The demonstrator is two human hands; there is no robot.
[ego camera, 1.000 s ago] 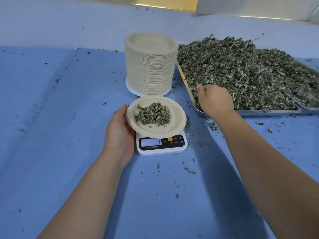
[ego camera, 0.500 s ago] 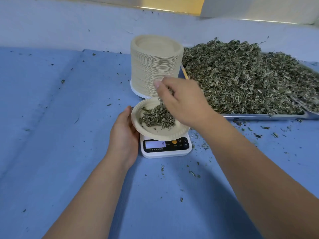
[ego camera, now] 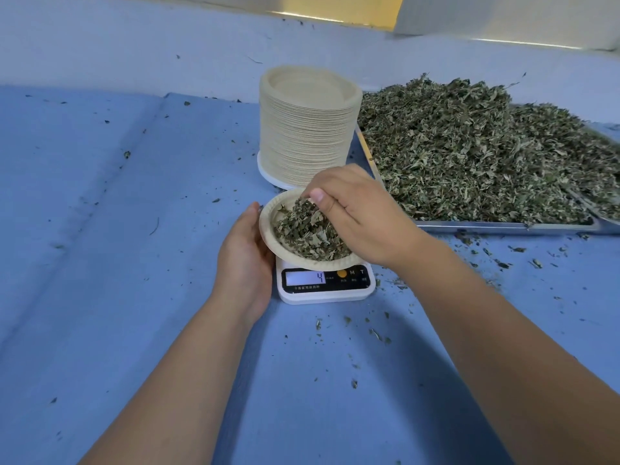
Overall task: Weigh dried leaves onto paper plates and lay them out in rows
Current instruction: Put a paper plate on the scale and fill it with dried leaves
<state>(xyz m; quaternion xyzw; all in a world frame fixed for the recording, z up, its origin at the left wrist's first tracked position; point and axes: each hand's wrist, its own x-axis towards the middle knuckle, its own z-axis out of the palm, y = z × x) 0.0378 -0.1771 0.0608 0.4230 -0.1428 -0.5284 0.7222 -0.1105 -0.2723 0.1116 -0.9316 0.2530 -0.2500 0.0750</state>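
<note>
Fingers (ego camera: pixel 318 197) of your right hand (ego camera: pixel 355 213): bunched, pinching leaves (ego camera: pixel 303 226) just above the plate (ego camera: pixel 322 263). Plate: on the scale (ego camera: pixel 328 292), directly below them. Left hand (ego camera: pixel 245 250): touching the plate's left rim; grip hidden, cannot tell. Release falls straight down.

Blue cloth-covered table (ego camera: pixel 100 263); pale wall (ego camera: pixel 134 35) behind

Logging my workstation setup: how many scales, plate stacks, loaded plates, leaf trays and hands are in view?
Scale: 1
Plate stack: 1
Loaded plate: 1
Leaf trays: 2, big tray, second tray
Hands: 2, left hand, right hand
Total: 7
</note>
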